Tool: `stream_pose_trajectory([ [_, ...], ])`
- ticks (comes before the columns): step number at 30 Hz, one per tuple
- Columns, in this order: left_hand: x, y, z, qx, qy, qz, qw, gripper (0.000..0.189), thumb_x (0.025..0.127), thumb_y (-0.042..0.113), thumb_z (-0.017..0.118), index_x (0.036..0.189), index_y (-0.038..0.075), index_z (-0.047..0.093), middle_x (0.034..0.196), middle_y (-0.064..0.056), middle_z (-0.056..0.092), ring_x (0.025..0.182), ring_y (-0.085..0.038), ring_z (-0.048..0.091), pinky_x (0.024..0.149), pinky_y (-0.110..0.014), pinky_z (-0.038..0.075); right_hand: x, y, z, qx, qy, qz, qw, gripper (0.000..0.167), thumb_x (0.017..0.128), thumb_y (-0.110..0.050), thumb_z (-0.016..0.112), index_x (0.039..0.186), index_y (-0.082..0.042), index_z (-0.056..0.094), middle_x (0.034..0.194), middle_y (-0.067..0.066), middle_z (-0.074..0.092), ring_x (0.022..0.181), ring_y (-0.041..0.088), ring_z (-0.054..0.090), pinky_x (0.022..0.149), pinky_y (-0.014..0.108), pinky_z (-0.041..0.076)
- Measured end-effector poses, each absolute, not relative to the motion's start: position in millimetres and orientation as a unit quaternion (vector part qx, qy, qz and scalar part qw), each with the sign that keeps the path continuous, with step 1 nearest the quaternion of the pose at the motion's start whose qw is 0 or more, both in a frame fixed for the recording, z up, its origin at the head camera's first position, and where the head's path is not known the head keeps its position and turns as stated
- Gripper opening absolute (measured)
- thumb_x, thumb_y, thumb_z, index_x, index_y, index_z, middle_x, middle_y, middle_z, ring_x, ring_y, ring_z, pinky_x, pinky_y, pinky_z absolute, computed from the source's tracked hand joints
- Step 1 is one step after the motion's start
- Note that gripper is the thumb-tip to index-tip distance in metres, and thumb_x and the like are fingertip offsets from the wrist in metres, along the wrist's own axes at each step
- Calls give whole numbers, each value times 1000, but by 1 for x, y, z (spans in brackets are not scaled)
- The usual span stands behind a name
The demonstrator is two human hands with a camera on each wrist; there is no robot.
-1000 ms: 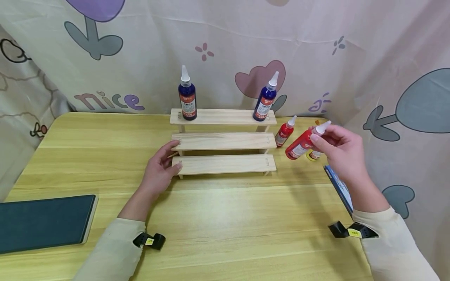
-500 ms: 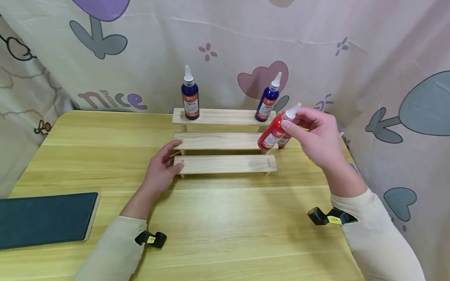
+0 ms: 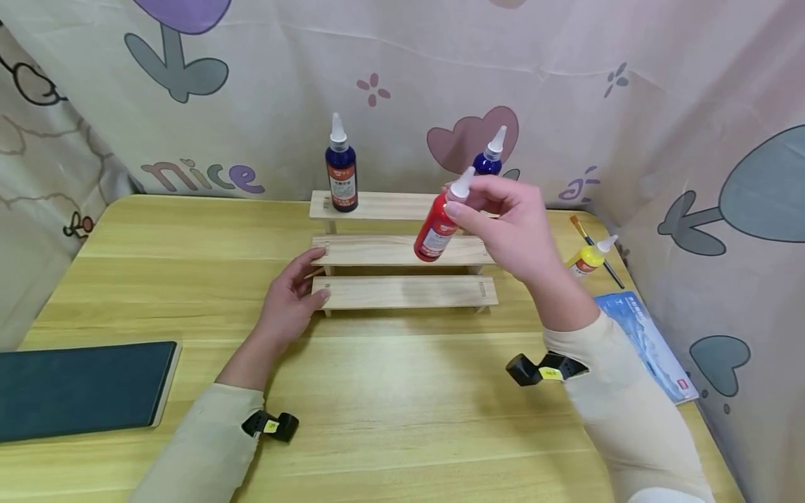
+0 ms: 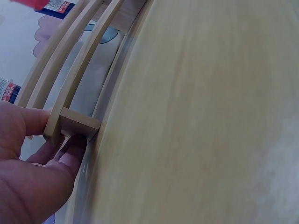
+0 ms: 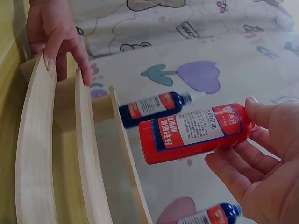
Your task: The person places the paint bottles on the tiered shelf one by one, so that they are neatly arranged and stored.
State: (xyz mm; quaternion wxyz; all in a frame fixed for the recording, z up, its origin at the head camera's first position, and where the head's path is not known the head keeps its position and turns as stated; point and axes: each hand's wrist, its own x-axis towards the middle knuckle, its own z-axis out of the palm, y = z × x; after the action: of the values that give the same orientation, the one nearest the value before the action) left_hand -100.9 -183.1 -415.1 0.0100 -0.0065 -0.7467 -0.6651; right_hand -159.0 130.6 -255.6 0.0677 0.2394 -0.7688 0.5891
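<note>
A three-step wooden display rack (image 3: pixel 402 292) stands on the table. My left hand (image 3: pixel 288 302) grips its left end; in the left wrist view the thumb and fingers close around the end of the front step. My right hand (image 3: pixel 517 227) holds a red ink bottle (image 3: pixel 435 232) by its upper part, tilted, with the white nozzle up, in the air in front of the rack's upper steps. Two dark blue ink bottles stand on the top step: the left one (image 3: pixel 342 180) shows whole, while my right hand partly covers the right one (image 3: pixel 488 165).
Right of the rack lie a yellow bottle (image 3: pixel 585 260), a paintbrush (image 3: pixel 613 273) and a blue booklet (image 3: pixel 648 342). A dark green book (image 3: pixel 82 391) lies at the table's left. A printed curtain (image 3: pixel 283 91) hangs behind the table.
My right hand has carried the red bottle leftward, from right of the rack to in front of it, and turned it more upright. A second red bottle beside the rack is now hidden.
</note>
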Motion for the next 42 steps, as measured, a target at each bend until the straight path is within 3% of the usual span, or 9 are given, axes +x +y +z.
stream_pose_trajectory([
  [7,-105,-182,-417,-20,-743,-669,18,68,91,-16,60,148,20,49,150,-5,45,132,-26,45,114,-40,32,-166,105,-258,251,-745,617,48,21,85,-3,79,106,0,76,93,10,73,81,26,67,71,34,58],
  [14,-107,-181,-418,-23,-738,-674,16,69,90,-17,60,148,20,49,150,-5,45,132,-26,46,114,-40,32,-174,80,-265,250,-748,615,27,24,85,-8,81,108,-4,77,98,6,73,87,24,67,78,37,58],
  [22,-106,-181,-416,-14,-747,-665,15,70,90,-16,61,148,22,49,149,-8,45,133,-26,46,114,-38,32,-183,52,-275,250,-761,599,0,28,88,-17,80,114,-8,77,103,-1,73,93,16,67,83,33,57],
  [42,-103,-184,-416,-3,-751,-660,9,70,91,-14,61,149,23,48,151,-8,43,136,-26,43,116,-40,29,-189,12,-301,267,-766,584,-25,31,87,-18,80,116,-7,75,105,-1,72,96,13,66,86,28,55],
])
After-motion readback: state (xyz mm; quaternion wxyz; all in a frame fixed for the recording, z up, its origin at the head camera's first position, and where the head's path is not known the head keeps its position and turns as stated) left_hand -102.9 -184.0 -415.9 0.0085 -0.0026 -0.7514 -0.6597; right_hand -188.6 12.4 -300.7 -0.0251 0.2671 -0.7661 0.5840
